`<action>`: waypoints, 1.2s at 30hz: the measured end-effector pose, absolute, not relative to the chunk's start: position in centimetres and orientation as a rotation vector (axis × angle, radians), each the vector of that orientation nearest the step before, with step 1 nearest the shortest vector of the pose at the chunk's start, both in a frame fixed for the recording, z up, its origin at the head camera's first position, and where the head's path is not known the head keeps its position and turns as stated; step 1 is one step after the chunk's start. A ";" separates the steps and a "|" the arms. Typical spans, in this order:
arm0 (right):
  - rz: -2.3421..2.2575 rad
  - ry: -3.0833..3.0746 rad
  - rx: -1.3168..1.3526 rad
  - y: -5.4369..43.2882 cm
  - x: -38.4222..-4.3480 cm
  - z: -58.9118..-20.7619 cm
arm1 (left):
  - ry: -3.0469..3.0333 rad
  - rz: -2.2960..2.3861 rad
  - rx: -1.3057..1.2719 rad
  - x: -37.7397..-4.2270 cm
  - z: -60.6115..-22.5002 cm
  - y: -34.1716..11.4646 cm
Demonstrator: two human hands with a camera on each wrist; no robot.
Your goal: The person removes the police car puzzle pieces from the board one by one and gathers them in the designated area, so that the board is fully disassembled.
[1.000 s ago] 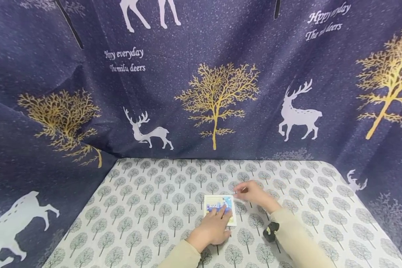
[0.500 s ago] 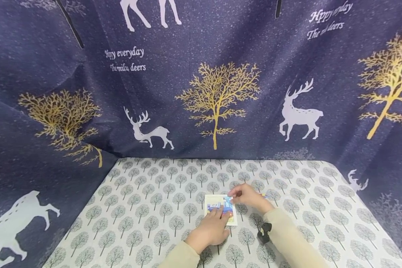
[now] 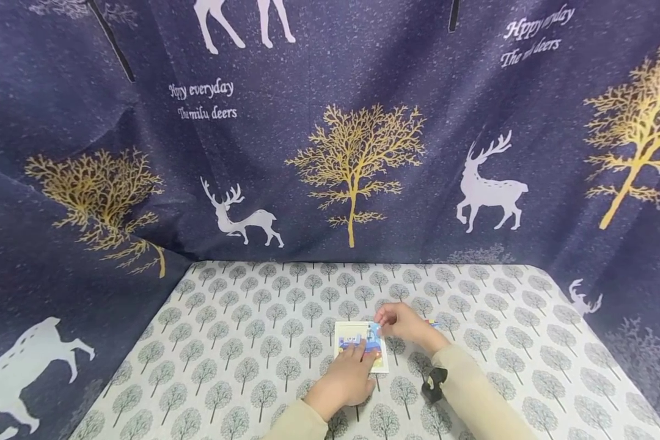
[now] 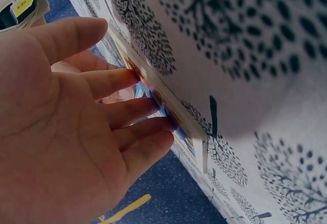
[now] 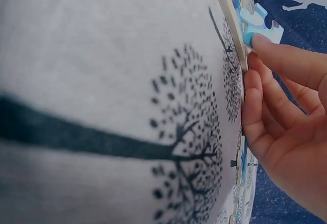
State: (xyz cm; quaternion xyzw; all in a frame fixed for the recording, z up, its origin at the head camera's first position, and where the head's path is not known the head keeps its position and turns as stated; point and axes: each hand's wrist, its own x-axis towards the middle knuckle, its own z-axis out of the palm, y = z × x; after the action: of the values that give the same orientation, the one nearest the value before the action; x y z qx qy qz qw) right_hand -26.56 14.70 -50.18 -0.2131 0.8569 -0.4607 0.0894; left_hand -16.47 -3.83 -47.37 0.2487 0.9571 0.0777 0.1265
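Puzzle board (image 3: 384,368): one, flat on the tree-print desk (image 3: 225,379), directly before you.
Left hand (image 3: 348,376): yours, grasping nothing, fingers extended onto the board's picture; best used as a light brace.
Right hand (image 3: 406,322): yours, pinching one pale-blue piece (image 5: 254,22), tilted, at the board's far right corner. Advisable: match its tabs to the gap, lower it level, then press with a fingertip; forcing could lift neighbours.
Coloured pieces (image 3: 434,323): beyond your right wrist, number unclear.
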 end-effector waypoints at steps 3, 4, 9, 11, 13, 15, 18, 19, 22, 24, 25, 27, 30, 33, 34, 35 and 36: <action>-1.414 2.542 -0.604 14.7 -26.5 -50.1 | 2.789 0.219 0.725 -16.5 -47.4 -3.9; -1.420 2.554 -0.586 14.7 -26.6 -50.2 | 2.793 0.214 0.726 -16.5 -47.4 -3.9; -1.515 2.542 -0.541 15.7 -26.5 -50.5 | 2.797 0.207 0.731 -16.4 -47.4 -3.8; -1.551 2.517 -0.529 16.3 -26.4 -50.2 | 2.793 0.206 0.731 -16.4 -47.4 -3.7; -1.591 2.498 -0.500 16.9 -26.3 -49.8 | 2.788 0.214 0.728 -16.4 -47.3 -3.8; -1.611 2.484 -0.468 17.6 -26.1 -49.3 | 2.784 0.228 0.725 -16.4 -47.3 -3.8; -1.653 2.464 -0.400 18.6 -25.7 -48.7 | 2.783 0.249 0.722 -16.4 -47.3 -3.9; -1.660 2.455 -0.383 19.0 -25.6 -48.5 | 2.783 0.252 0.726 -16.4 -47.4 -3.9; -1.682 2.444 -0.319 20.1 -25.2 -48.0 | 2.784 0.249 0.733 -16.4 -47.6 -4.0; -1.683 2.439 -0.307 20.9 -25.0 -47.7 | 2.789 0.246 0.740 -16.5 -47.7 -4.1; -1.678 2.441 -0.284 21.3 -24.9 -47.7 | 2.791 0.247 0.743 -16.5 -47.7 -4.1; -1.678 2.464 -0.258 22.4 -24.9 -47.7 | 2.797 0.240 0.751 -16.6 -47.7 -4.1; -1.659 2.501 -0.212 24.2 -25.0 -48.2 | 2.798 0.238 0.754 -16.6 -47.6 -4.1; -1.655 2.527 -0.171 25.8 -25.0 -48.6 | 2.791 0.242 0.747 -16.5 -47.4 -4.0; -1.651 2.534 -0.154 26.3 -25.0 -48.7 | 2.788 0.244 0.744 -16.4 -47.4 -4.0; -1.653 2.537 -0.129 26.7 -25.0 -48.8 | 2.786 0.252 0.740 -16.4 -47.3 -4.0; -1.648 2.546 -0.113 27.1 -25.0 -48.8 | 2.783 0.261 0.735 -16.4 -47.3 -4.0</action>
State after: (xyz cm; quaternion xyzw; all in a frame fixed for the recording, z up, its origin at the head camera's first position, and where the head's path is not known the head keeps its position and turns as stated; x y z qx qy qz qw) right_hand -25.02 27.14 -48.85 -0.0373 0.8377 -0.5422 0.0532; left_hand -16.35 -4.02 -47.34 0.2523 0.9553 0.0897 0.1254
